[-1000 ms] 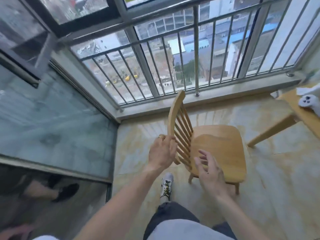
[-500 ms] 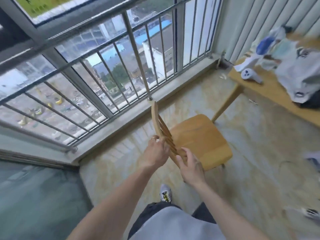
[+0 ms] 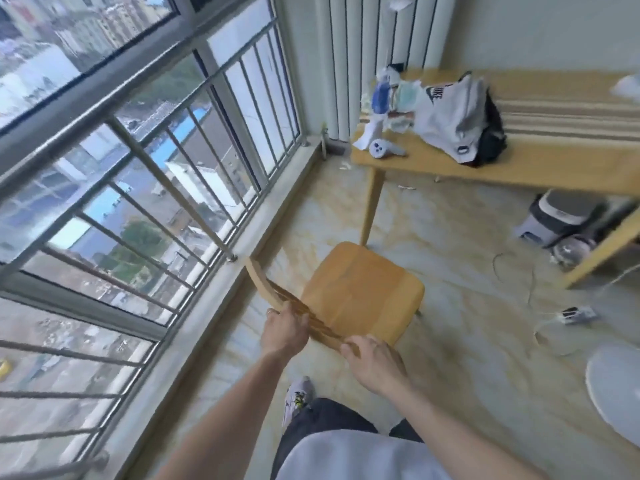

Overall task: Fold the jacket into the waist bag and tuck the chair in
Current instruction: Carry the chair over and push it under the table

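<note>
A light wooden chair [image 3: 360,292] with a slatted back stands on the tiled floor in front of me, its seat facing the wooden table [image 3: 519,164]. My left hand [image 3: 285,329] grips the curved top rail of the chair's back. My right hand [image 3: 375,358] holds the same rail further right. On the table lies a white jacket [image 3: 450,112] with black lettering, bunched over a black bag [image 3: 493,133] that is mostly hidden behind it.
A barred window [image 3: 156,168] runs along the left. A small white device [image 3: 382,148] and blue-white clutter sit on the table's left end. Under the table stands a grey appliance [image 3: 561,216]. Cables and a power strip [image 3: 575,313] lie on the floor; a white fan base [image 3: 616,382] is at right.
The view has swung right, bringing the table fully into sight. The chair has turned with its seat toward the table, and my right hand has closed on the back rail.
</note>
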